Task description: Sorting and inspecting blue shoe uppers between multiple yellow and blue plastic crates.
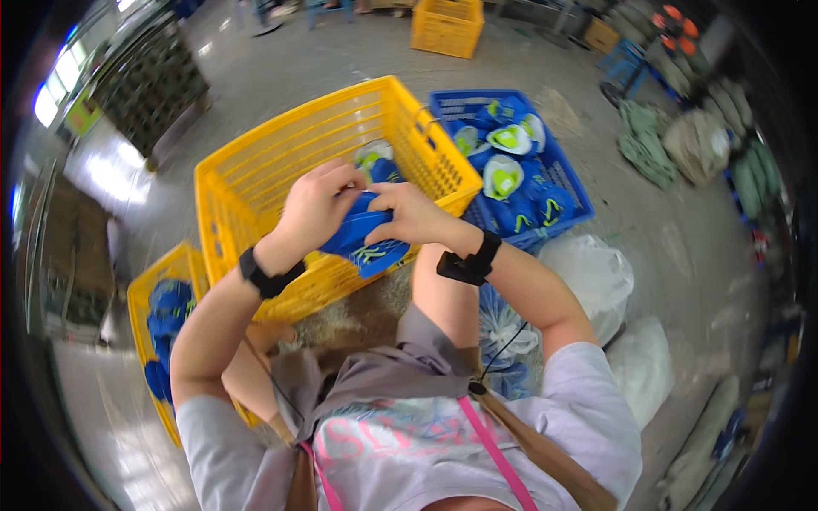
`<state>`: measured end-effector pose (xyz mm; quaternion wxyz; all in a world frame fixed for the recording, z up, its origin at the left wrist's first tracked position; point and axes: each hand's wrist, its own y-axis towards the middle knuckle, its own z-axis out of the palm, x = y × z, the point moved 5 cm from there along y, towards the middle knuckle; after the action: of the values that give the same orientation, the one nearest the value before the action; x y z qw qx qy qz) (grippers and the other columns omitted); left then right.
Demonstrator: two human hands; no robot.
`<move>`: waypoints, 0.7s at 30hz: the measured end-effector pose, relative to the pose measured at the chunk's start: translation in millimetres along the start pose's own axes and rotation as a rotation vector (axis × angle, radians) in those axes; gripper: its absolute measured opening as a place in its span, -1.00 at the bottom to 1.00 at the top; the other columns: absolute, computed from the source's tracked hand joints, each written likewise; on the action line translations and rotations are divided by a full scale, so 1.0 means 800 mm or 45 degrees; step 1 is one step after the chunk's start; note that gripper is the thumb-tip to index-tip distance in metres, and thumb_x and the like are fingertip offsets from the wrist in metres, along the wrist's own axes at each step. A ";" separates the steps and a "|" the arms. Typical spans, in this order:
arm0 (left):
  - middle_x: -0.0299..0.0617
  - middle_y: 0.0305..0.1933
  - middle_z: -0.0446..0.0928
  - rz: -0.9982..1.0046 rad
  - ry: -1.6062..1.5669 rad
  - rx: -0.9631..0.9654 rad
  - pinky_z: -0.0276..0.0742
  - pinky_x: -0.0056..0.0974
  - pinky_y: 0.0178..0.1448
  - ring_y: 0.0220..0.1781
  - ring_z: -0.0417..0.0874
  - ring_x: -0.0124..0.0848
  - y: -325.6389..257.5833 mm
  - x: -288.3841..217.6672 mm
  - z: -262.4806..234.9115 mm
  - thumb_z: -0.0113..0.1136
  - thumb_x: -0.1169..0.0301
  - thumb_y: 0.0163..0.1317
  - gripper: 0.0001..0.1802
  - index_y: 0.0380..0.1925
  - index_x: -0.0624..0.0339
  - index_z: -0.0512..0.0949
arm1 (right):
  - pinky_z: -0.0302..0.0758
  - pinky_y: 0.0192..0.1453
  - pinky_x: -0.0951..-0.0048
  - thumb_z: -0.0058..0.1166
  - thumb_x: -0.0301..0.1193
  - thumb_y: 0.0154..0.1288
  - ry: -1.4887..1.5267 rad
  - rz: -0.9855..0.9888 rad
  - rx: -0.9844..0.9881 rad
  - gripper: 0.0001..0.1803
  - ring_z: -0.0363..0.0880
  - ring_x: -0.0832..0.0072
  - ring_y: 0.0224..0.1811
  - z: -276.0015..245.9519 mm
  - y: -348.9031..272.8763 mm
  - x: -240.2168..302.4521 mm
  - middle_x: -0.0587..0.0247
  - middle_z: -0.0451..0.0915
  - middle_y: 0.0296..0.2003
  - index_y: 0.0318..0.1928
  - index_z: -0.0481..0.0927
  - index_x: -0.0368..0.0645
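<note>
Both hands hold a blue shoe upper (356,235) with pale yellow-green marks, over the near side of a large yellow crate (290,119). My left hand (319,203) pinches its upper edge from the left, fingers curled. Gripping the other side, my right hand (415,213) has its thumb and fingers closed on the blue material. Just beyond the hands, inside the crate, lie a blue shoe upper (386,170) and a white and lime-green piece (373,153). The fingertips partly hide the held upper.
A blue crate (579,183) at the right holds several blue uppers with lime linings. More blue pieces fill a smaller yellow crate (189,255) at the left. Plastic bags (588,277) lie beside my right leg. Farther off stand another yellow crate (446,27) and green sacks (645,140).
</note>
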<state>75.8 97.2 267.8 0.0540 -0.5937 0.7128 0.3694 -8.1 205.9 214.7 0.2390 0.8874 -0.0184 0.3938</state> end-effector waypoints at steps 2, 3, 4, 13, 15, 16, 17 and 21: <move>-0.05 -0.30 0.45 0.083 0.120 -0.112 0.43 -0.16 -0.08 -0.17 0.48 -0.04 0.001 -0.002 -0.010 0.13 0.53 -0.03 -0.83 -0.37 0.23 0.47 | 0.43 -0.23 0.37 0.36 -0.30 -0.23 -0.030 0.177 -0.053 -0.64 0.53 0.24 -0.35 -0.029 -0.013 -0.020 0.11 0.51 -0.44 -0.40 0.60 -0.26; -0.04 -0.29 0.43 0.092 0.208 -0.110 0.42 -0.16 -0.05 -0.13 0.47 -0.05 -0.002 0.002 -0.017 0.13 0.51 -0.02 -0.83 -0.36 0.24 0.46 | 0.45 -0.21 0.40 0.37 -0.26 -0.22 0.081 0.321 -0.059 -0.63 0.56 0.29 -0.32 -0.052 -0.021 -0.041 0.18 0.56 -0.41 -0.42 0.61 -0.27; -0.04 -0.29 0.43 -0.010 0.113 -0.014 0.40 -0.17 -0.04 -0.14 0.46 -0.05 -0.007 0.020 -0.014 0.13 0.51 -0.02 -0.82 -0.35 0.24 0.46 | 0.46 -0.17 0.41 0.33 -0.26 -0.14 0.277 0.498 -0.212 -0.64 0.57 0.31 -0.28 -0.084 -0.042 -0.069 0.20 0.58 -0.35 -0.37 0.61 -0.27; -0.05 -0.26 0.46 -0.665 -0.152 0.626 0.39 -0.21 -0.08 -0.15 0.48 -0.10 -0.084 0.169 0.034 0.17 0.43 0.04 -0.78 -0.30 0.23 0.45 | 0.38 0.08 0.19 0.13 -0.19 0.13 0.579 1.415 -1.292 -0.47 0.47 0.22 -0.05 -0.289 -0.312 -0.331 0.04 0.50 -0.06 0.05 0.40 -0.23; -0.04 -0.25 0.47 -0.407 -0.044 0.689 0.39 -0.18 -0.06 -0.11 0.48 -0.08 -0.072 0.180 0.045 0.21 0.39 0.02 -0.74 -0.27 0.21 0.45 | 0.30 0.14 0.21 0.17 -0.18 0.07 -1.061 1.600 -1.137 -0.41 0.35 0.11 0.03 -0.317 -0.381 -0.349 -0.11 0.38 0.02 0.06 0.38 -0.23; -0.04 -0.25 0.47 -0.451 -0.038 0.688 0.39 -0.18 -0.06 -0.11 0.48 -0.08 -0.071 0.195 0.043 0.21 0.39 0.02 -0.74 -0.27 0.21 0.45 | 0.27 0.16 0.23 0.19 -0.21 0.04 -1.043 1.484 -1.201 -0.40 0.29 0.06 0.07 -0.315 -0.382 -0.353 -0.16 0.32 0.03 0.07 0.36 -0.23; -0.02 -0.23 0.48 -0.421 0.026 0.773 0.40 -0.16 -0.04 -0.10 0.47 -0.06 -0.068 0.213 0.049 0.22 0.39 0.01 -0.72 -0.25 0.20 0.45 | 0.24 0.18 0.24 0.20 -0.24 0.02 -1.023 1.365 -1.261 -0.39 0.24 0.02 0.11 -0.314 -0.376 -0.352 -0.20 0.25 0.05 0.08 0.34 -0.23; 0.04 -0.20 0.50 -0.445 0.253 0.985 0.39 -0.09 0.01 -0.07 0.47 -0.02 -0.046 0.305 0.086 0.21 0.31 -0.01 -0.68 -0.23 0.19 0.49 | 0.22 0.19 0.23 0.17 -0.36 0.03 -1.026 0.936 -1.012 -0.42 0.24 0.06 0.11 -0.275 -0.276 -0.320 -0.07 0.24 0.06 0.09 0.31 -0.18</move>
<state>12.9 -59.8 74.9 0.2654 -0.6742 0.6892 0.0017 -287.8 458.3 69.8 0.3723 0.7454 -0.5505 0.0511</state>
